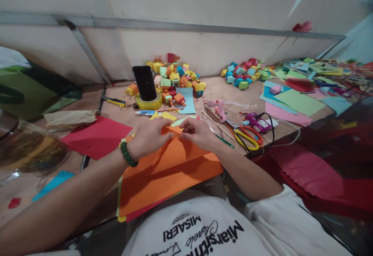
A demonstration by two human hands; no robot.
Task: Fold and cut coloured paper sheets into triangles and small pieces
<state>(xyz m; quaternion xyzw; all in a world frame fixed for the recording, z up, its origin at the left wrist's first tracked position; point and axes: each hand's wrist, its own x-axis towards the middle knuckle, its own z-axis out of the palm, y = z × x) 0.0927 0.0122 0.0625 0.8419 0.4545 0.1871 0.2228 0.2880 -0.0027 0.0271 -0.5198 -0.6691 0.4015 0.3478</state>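
A sheet of orange paper lies over a stack of coloured sheets at the table's front edge, its top part raised in a fold or bend. My left hand, with a green bead bracelet at the wrist, pinches the sheet's far edge from the left. From the right, my right hand curls its fingers and thumb onto the same edge. The fingertips of the two hands are close together but apart. Just beyond them are yellow paper scraps, partly hidden by my fingers.
A phone leans upright in a roll of tape. Behind are piles of small paper cubes. On the right lie a pink glue gun, scissors and a purple power strip. Red paper and a glass jar are left.
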